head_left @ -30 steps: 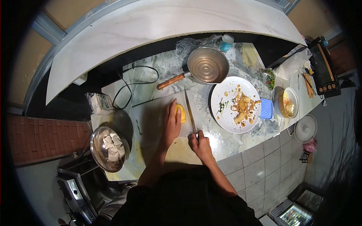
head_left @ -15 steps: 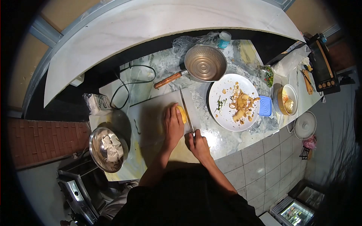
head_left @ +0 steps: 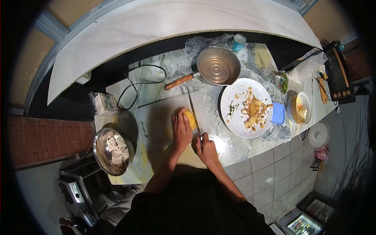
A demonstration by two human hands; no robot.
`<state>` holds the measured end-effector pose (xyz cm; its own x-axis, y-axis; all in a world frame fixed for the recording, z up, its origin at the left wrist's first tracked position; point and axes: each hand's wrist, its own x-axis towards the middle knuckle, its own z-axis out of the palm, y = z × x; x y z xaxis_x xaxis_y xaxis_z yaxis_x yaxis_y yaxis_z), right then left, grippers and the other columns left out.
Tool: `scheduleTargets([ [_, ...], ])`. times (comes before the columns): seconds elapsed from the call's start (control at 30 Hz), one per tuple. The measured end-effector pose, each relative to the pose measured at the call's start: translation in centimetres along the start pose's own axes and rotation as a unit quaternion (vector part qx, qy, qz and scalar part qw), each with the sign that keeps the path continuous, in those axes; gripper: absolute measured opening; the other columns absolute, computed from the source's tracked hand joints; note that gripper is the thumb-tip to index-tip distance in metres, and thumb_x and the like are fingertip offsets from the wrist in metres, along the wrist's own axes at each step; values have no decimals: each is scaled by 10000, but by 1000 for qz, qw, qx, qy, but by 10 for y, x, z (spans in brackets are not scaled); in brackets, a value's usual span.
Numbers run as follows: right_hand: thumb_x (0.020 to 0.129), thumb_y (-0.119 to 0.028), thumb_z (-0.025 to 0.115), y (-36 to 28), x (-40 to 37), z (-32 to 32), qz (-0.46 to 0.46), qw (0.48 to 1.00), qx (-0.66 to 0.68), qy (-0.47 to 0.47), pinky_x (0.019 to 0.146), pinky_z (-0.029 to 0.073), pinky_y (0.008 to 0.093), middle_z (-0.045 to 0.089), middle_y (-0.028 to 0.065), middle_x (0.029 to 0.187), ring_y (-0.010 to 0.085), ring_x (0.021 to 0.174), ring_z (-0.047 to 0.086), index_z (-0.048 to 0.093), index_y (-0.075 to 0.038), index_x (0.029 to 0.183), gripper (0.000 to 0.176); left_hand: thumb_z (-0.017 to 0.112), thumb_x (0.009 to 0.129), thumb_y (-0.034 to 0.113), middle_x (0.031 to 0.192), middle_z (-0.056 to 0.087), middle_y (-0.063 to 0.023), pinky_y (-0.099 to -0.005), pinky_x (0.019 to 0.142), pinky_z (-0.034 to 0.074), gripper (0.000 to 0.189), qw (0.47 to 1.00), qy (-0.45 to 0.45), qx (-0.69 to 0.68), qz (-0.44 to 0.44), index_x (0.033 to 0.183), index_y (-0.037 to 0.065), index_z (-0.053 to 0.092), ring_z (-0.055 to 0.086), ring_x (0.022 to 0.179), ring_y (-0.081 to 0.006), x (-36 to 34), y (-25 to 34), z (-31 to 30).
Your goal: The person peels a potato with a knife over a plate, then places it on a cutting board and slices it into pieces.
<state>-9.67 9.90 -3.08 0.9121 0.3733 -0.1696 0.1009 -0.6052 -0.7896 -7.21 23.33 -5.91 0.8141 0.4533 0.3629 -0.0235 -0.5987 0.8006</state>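
Peeling looks pretty much done — scraps [head_left: 255, 112] are piled on the white plate [head_left: 235, 124], and the yellow piece [head_left: 191, 119] sits on the cutting board [head_left: 156, 113], seemingly mostly whole, so cutting looks barely started. Left hand [head_left: 182, 132] is pinning that piece — right hand [head_left: 207, 151] is wrapped around the knife [head_left: 194, 109] handle, blade just beside it.

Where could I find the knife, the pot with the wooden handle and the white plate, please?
Knife [head_left: 193, 107]: head view, middle of the blade.
Pot [head_left: 216, 69]: head view, inner base.
White plate [head_left: 232, 123]: head view, bare lower-left part.
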Motion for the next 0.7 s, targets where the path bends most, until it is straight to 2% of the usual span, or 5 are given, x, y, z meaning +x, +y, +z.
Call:
scheduleTargets([
  [0.2, 915, -123, 514, 10, 5, 3, -12, 1000, -9, 6, 472, 410, 533, 531, 254, 541, 481, 540, 538, 412, 37, 897, 190, 383, 946, 129, 1058, 541, -224, -463, 879, 377, 283, 1000, -7, 8, -18, 1163, -12, 495, 507, 982, -402, -7, -6, 0],
  [0.27, 911, -116, 518, 14, 4, 4, -43, 999, 16, 26, 467, 406, 537, 523, 251, 527, 484, 528, 530, 413, 36, 895, 186, 380, 944, 126, 1061, 540, -225, -455, 885, 378, 293, 1000, 8, -12, -26, 1177, -13, 492, 507, 985, -400, -9, -8, 2],
  [0.47, 916, -113, 511, 6, 3, 6, -28, 1000, 3, 11, 459, 415, 524, 518, 252, 523, 474, 524, 538, 414, 35, 889, 179, 372, 953, 131, 1106, 539, -225, -437, 894, 388, 303, 998, -22, -5, -66, 1195, -12, 487, 509, 1013, -395, -11, -7, 1],
  [0.7, 920, -124, 506, 6, 4, 4, -40, 999, -8, 19, 446, 422, 514, 518, 244, 511, 461, 502, 540, 408, 37, 886, 192, 378, 955, 130, 1111, 544, -223, -434, 902, 387, 314, 999, -4, -22, -32, 1213, -17, 479, 513, 1023, -389, -13, -10, 4],
])
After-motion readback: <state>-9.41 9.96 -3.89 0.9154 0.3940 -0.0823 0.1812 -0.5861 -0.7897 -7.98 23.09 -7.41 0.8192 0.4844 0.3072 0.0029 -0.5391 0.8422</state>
